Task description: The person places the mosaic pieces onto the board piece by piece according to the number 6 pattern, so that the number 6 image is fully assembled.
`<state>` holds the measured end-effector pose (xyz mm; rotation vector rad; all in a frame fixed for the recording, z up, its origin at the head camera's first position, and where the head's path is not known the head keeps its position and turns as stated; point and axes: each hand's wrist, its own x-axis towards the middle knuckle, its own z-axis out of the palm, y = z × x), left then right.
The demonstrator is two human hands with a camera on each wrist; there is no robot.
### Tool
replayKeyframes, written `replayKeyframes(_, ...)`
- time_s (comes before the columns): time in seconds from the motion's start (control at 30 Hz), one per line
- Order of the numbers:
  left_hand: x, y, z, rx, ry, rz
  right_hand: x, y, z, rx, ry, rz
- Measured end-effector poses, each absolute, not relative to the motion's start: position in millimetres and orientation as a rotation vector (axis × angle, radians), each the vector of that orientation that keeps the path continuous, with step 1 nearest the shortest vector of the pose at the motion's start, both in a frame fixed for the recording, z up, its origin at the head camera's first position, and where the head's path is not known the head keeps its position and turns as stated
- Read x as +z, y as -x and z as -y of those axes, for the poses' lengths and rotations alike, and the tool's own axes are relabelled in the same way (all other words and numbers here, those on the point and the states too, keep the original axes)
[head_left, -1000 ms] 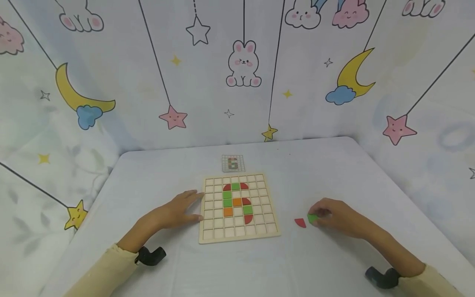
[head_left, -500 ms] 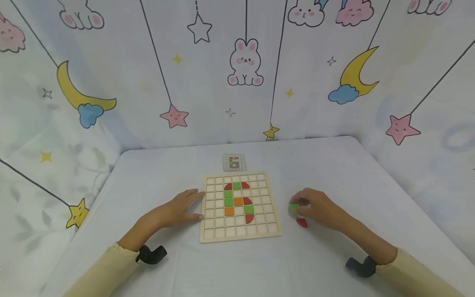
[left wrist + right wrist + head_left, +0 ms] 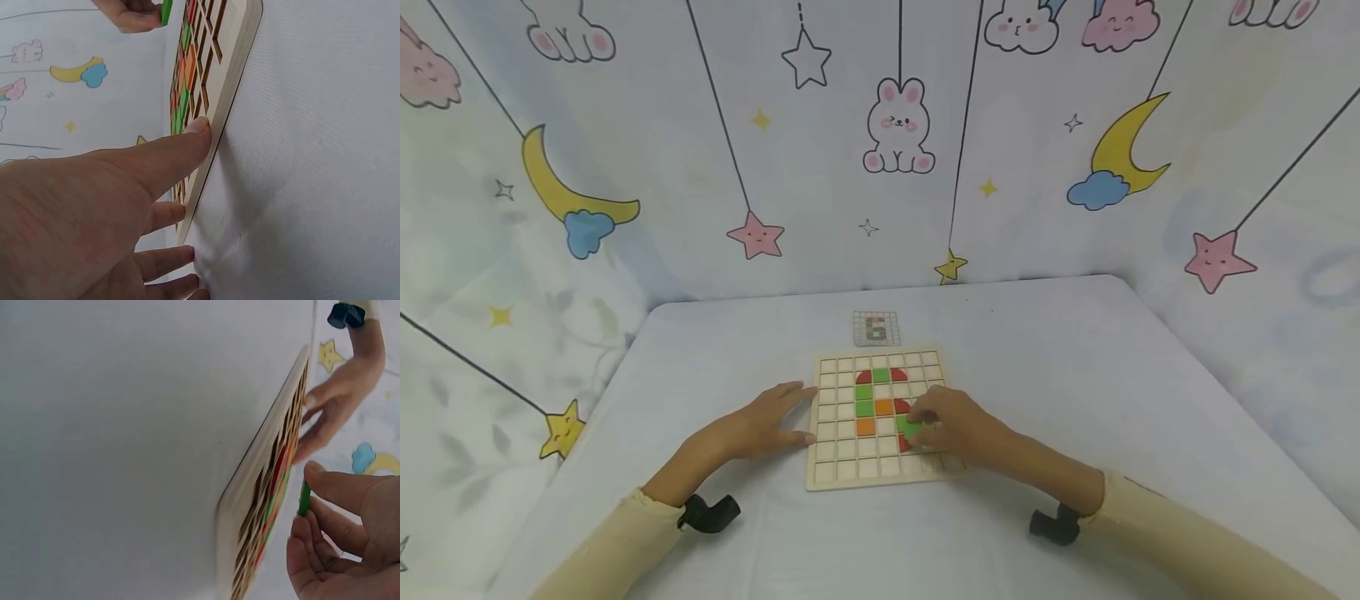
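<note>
My right hand (image 3: 961,427) pinches a green square tile (image 3: 304,497) between thumb and fingers, over the right part of the wooden grid board (image 3: 847,472). In the right wrist view the tile is held on edge, apart from the board. My left hand (image 3: 760,427) rests at the board's left edge, fingers spread, with the thumb (image 3: 199,125) touching the rim. Set in the grid are green squares (image 3: 864,407), orange squares (image 3: 884,407) and red quarter-round tiles (image 3: 899,375). The right fingers cover some of the lower right tiles.
Behind the board lies a small clear pattern card (image 3: 876,328) with a gridded figure. A white cloth covers the table (image 3: 737,333), and a printed curtain (image 3: 820,167) hangs at the back. Both wrists wear black camera mounts (image 3: 711,513).
My right hand has moved left from the table to above the board, carrying the green tile. The loose red quarter-round piece is now hidden by the right forearm. The left hand stays put.
</note>
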<state>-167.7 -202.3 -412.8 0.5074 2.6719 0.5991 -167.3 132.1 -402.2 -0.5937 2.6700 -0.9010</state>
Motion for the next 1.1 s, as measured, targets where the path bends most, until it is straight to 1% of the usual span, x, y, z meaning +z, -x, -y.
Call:
replayKeyframes(0.17,-415,169,202,0.595,-0.508,-2.676,-404,165,-112,-0.862,0.698,-2.618)
replayKeyframes(0.37,-417,169,203,0.596,-0.515,-2.680,-411,162,-103,-0.710,0.842,-2.635)
replayKeyframes(0.67,-416,170,203,0.587,-0.532,-2.682,-410,165,-96,-0.677,0.837,-2.638)
replayKeyframes(0.97,-415,169,203,0.597,-0.523,-2.678,-411,163,-97,-0.634,1.001,-2.652)
replayKeyframes(1.1,-416,169,204,0.600,-0.520,-2.678,-413,161,-99,-0.627,1.026,-2.673)
